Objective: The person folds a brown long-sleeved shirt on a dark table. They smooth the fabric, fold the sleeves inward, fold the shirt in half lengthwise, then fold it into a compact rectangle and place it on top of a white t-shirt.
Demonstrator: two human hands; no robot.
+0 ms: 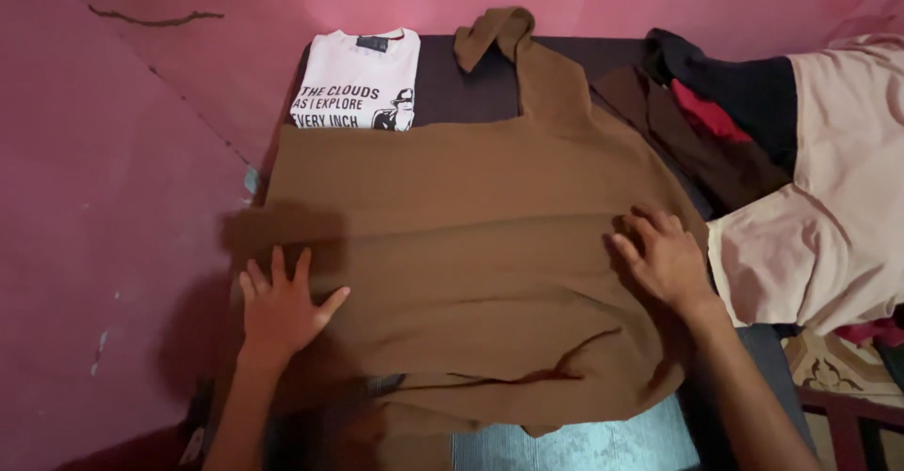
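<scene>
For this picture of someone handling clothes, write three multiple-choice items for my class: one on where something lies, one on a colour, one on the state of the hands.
1. Where does the folded white T-shirt lie?
A. Beyond the brown garment, toward the wall
B. Under the right hand
C. On the floor

2. What colour is the garment spread under both hands?
A. Blue
B. Brown
C. White

3. How do the left hand and right hand rest?
A. Both closed into fists
B. Both lifted clear of the cloth
C. Both flat on the cloth, fingers open

Answers:
1 A, since the white shirt sits past the garment's far edge, near the pink wall.
2 B, since the cloth is brown all over.
3 C, since both palms lie on the fabric with fingers spread.
</scene>
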